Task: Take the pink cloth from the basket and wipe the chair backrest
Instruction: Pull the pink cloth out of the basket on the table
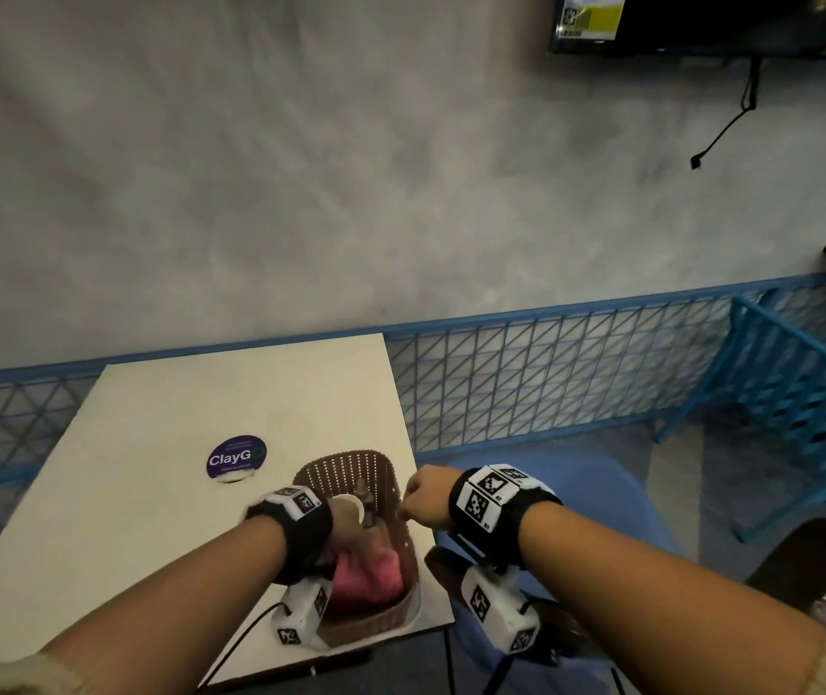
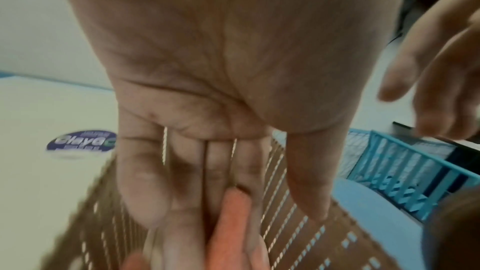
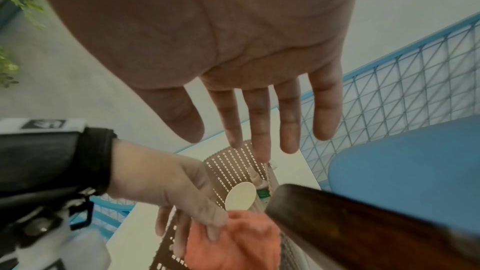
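A brown perforated basket (image 1: 351, 469) stands at the right front corner of the white table (image 1: 175, 443). The pink cloth (image 1: 373, 574) lies bunched in its near end. My left hand (image 1: 351, 531) reaches down into the basket, its straight fingers (image 2: 145, 182) lying on the cloth (image 2: 231, 219). In the right wrist view that hand (image 3: 168, 182) touches the cloth (image 3: 241, 239) at its top edge. My right hand (image 1: 426, 499) hovers over the basket's right rim, its fingers (image 3: 259, 120) spread and holding nothing. The blue chair (image 1: 576, 499) stands right of the table.
A small bottle (image 3: 261, 188) and a white round lid (image 3: 240, 194) stand in the basket's far end. A dark wooden bar (image 3: 363, 223) lies under my right wrist. A purple sticker (image 1: 237, 456) marks the table. Blue mesh fencing (image 1: 551, 373) runs behind, with a blue rack (image 1: 802, 383) at the right.
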